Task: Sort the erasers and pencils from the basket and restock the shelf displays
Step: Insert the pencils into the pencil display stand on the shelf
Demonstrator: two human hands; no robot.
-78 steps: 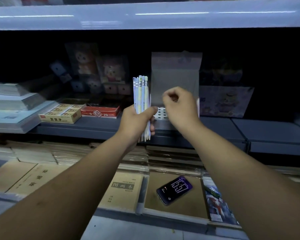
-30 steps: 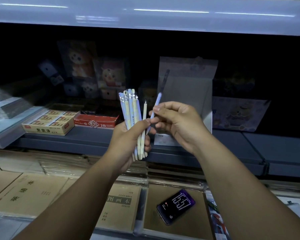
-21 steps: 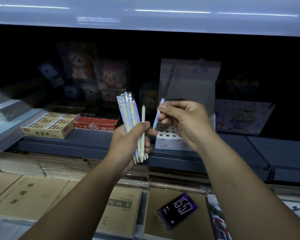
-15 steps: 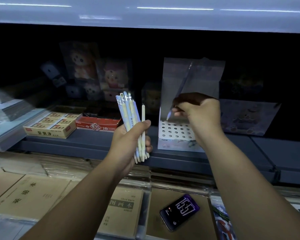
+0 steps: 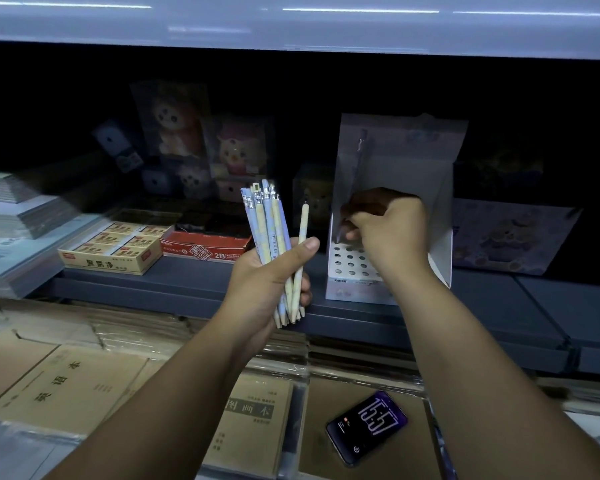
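My left hand (image 5: 267, 282) grips a bundle of pastel pencils (image 5: 271, 223), held upright in front of the dark shelf. One pencil of the bundle sits a little apart to the right. My right hand (image 5: 388, 230) pinches a single pencil (image 5: 357, 157) that slants up and back, its lower tip over the holed top of a white display box (image 5: 350, 261) with a tall back flap. An open carton of erasers (image 5: 108, 251) and a red 2B box (image 5: 205, 245) sit on the shelf to the left.
The grey shelf (image 5: 194, 282) carries stacked paper pads (image 5: 11, 216) at the far left and dim character packs at the back. Below lie kraft exercise books (image 5: 66, 386) and a phone (image 5: 366, 426) showing 15:57. A pale shelf edge (image 5: 291, 26) overhangs above.
My right hand took one pencil from the bundle and carried it right and down to the holed display box. The left hand stayed holding the rest.
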